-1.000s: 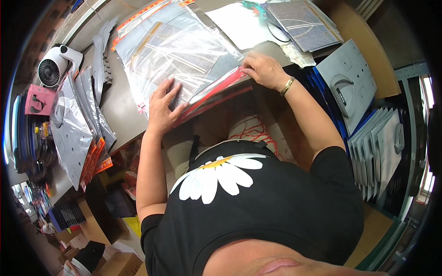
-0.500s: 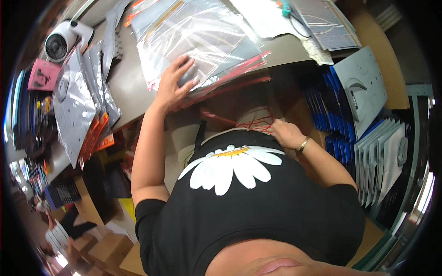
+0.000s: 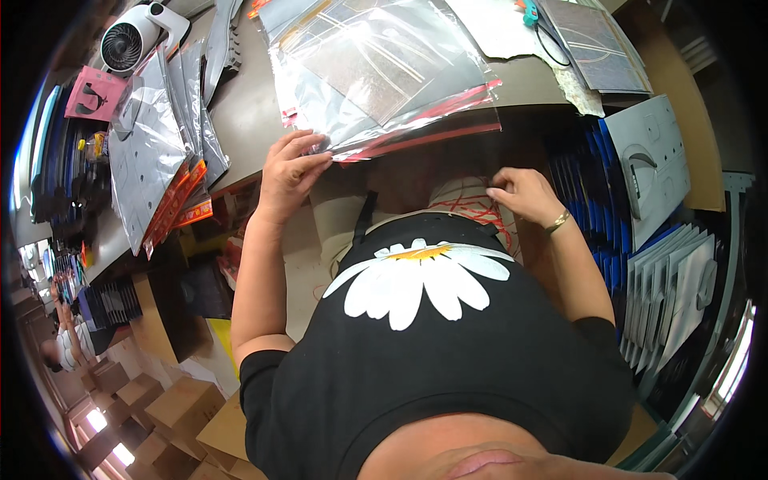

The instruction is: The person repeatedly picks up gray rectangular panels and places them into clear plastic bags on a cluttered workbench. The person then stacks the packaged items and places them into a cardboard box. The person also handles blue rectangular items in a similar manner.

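Observation:
A clear plastic bag [image 3: 448, 112] with a red strip along its near edge lies on top of a stack of bagged grey sheets at the table's front. My left hand [image 3: 290, 174] pinches this bag at its near left corner, thumb and fingers closed on the film. Over my lap, my right hand [image 3: 526, 196] is held with fingers curled and thumb against them; whatever is between the fingertips is too small to make out. Thin red strips [image 3: 482, 206] lie tangled on my lap, just below and left of the right hand.
Bagged grey panels [image 3: 152, 160] with orange tops overhang the table at left, near a white fan [image 3: 124, 44]. Blue folders [image 3: 588, 188] and grey panels [image 3: 664, 280] stand at right. A teal-handled tool [image 3: 531, 14] lies at the back. Cardboard boxes [image 3: 186, 408] fill the lower left.
My left hand has gone from resting spread on the bag to pinching its near left corner. My right hand has risen away from the red strips on my lap.

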A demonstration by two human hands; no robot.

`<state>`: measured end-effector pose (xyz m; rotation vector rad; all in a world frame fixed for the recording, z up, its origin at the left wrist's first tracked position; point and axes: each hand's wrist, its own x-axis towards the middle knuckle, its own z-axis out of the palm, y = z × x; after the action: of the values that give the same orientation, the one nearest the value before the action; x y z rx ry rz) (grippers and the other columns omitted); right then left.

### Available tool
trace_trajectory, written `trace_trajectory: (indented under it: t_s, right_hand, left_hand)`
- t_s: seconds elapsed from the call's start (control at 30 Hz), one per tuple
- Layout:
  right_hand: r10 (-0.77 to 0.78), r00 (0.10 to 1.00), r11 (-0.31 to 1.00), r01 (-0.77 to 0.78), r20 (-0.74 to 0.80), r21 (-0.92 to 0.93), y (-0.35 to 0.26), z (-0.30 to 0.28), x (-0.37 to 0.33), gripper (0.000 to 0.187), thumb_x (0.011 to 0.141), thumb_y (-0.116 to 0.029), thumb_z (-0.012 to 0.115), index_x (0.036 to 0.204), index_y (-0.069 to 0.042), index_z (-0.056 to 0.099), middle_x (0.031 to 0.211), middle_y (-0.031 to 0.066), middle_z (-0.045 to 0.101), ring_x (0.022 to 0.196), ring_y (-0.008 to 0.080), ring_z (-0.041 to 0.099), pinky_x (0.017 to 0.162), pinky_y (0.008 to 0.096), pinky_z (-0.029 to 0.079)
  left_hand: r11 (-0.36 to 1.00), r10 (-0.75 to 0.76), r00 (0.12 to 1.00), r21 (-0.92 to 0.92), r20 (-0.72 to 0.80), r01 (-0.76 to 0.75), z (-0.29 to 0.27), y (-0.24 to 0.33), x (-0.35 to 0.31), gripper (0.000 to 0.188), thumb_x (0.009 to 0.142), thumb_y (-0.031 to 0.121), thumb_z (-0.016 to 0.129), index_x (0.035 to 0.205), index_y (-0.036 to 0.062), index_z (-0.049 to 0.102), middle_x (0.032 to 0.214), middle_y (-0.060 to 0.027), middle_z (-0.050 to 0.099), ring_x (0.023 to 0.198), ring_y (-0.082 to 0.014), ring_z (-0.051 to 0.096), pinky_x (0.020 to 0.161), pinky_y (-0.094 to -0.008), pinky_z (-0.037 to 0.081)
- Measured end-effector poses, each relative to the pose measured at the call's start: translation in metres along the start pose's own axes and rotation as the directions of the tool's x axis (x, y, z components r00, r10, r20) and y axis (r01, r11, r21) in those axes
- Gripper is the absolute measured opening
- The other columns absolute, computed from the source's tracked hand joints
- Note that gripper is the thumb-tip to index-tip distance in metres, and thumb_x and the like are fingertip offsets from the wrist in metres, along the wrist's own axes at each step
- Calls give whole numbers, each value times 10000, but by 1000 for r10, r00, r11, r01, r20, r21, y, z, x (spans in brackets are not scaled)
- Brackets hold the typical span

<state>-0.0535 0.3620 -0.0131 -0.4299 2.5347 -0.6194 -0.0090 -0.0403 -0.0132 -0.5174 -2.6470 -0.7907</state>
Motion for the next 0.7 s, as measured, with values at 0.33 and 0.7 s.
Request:
trace_trajectory:
  t_s: [0.33, 0.7]
  right_hand:
    - [-218, 967, 547, 7, 134, 837, -55, -3, 27, 242, 888, -258, 641, 831, -29, 589, 646, 21, 603, 494, 47, 529, 466, 175, 410]
    - [-107, 978, -55, 174, -179, 983, -78, -6, 116, 300, 929, -273, 565, 1043, 4, 552, 905, 118, 633, 672, 211, 656, 490, 299, 530]
  left_hand:
    - [525, -440, 893, -780, 95, 342, -11, -3, 19, 58, 761, -12, 687, 805, -12, 725, 902, -112, 682, 915, -197, 603, 856, -315, 439]
    - [331, -742, 660, -921, -120, 204, -4, 3, 10, 55, 751, 20, 694, 794, -10, 712, 833, -112, 689, 823, -173, 635, 814, -297, 479]
